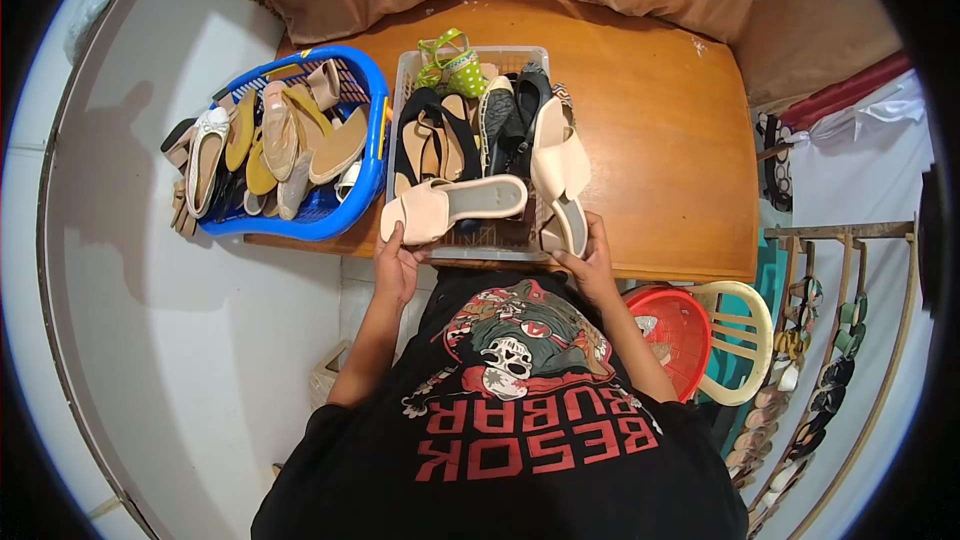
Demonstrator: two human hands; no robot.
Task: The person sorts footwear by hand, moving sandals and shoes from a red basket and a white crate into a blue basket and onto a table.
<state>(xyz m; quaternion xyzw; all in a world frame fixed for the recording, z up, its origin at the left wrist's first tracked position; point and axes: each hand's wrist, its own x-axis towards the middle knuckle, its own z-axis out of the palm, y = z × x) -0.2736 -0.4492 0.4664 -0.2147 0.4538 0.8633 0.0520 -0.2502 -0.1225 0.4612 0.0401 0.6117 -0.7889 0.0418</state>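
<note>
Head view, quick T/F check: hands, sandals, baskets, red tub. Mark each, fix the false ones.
1. The left hand holds a pale sandal. True.
2. The right hand is empty. False: it holds a second pale sandal.
3. The blue basket stands to the right of the clear bin. False: it stands to the left.
4. A green dotted shoe is at the far end of the clear bin. True.
5. The red tub is on the tabletop. False: it is off it, by the cream chair.

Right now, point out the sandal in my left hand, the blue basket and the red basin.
Sandal [468,203] in left hand [399,272], head view: grey insole.
Blue basket [372,177], head view: right rim.
Red basin [706,333], head view: right rim.
</note>
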